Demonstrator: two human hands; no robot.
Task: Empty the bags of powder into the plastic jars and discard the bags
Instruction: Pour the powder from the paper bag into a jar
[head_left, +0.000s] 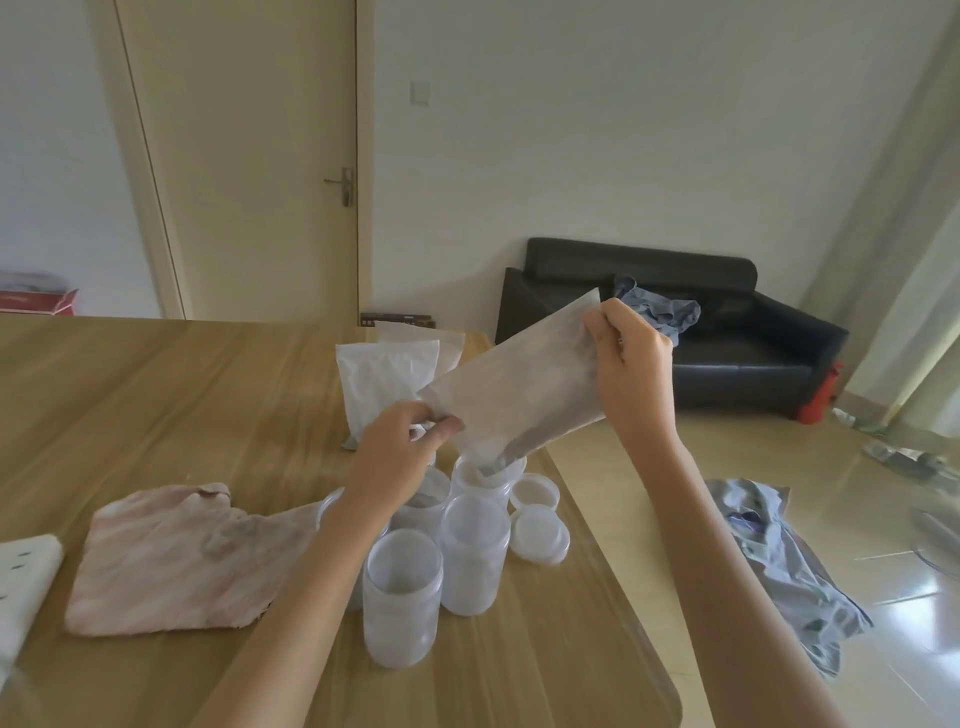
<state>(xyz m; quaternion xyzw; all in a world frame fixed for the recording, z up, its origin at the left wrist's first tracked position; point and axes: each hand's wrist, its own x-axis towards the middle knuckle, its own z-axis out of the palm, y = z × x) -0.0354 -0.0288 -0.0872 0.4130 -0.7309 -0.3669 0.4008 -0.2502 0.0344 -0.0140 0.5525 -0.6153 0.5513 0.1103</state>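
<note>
Translucent powder bag tilted, grey powder gathered at low corner, over open plastic jar. Right hand pinching raised top edge; left hand pinching lower edge. No legible print on bag.

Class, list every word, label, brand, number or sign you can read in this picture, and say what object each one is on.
None can be read.
The bag held by the left hand and right hand: no print visible.
The plastic jars and lids: no labels.
The red box on the far left: too blurred to tell whether it carries any print.
</note>
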